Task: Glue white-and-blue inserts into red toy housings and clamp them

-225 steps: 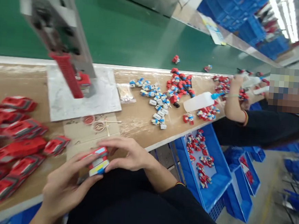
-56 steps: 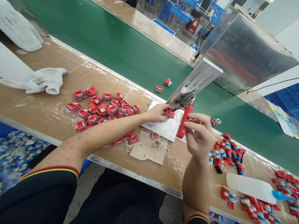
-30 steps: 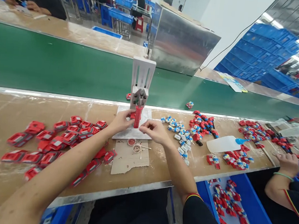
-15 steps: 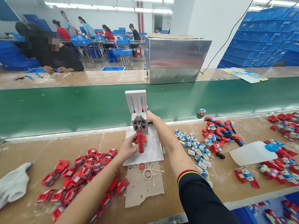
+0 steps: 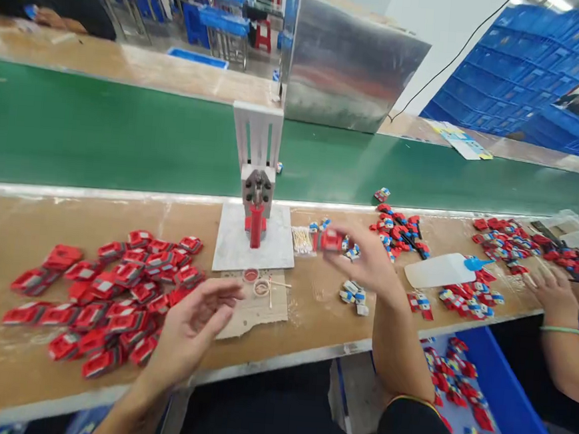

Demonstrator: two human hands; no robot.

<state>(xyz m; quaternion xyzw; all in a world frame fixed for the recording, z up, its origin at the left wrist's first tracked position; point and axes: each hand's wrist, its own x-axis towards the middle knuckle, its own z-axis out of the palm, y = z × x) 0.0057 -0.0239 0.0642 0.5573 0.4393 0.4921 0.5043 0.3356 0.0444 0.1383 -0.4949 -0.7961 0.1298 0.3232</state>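
Note:
My right hand pinches a red toy part between thumb and fingers, above the bench right of the toggle clamp. Fingers apart and curved, my left hand is empty, beside a heap of red toy parts. Between and beyond both hands stands the toggle clamp, its red handle pointing down over a white base plate. Two small round dishes and cotton swabs lie on cardboard in front of the plate.
A green conveyor belt runs behind the bench. Rightward lie a bundle of swabs, small white-blue pieces, a white bottle and red-blue toys. A co-worker's hand is at far right. A blue bin stands below the edge.
The view has tipped downward. My left hand has left the clamp handle and drawn back toward me. My right hand has come from behind the clamp to its right, with the red toy part.

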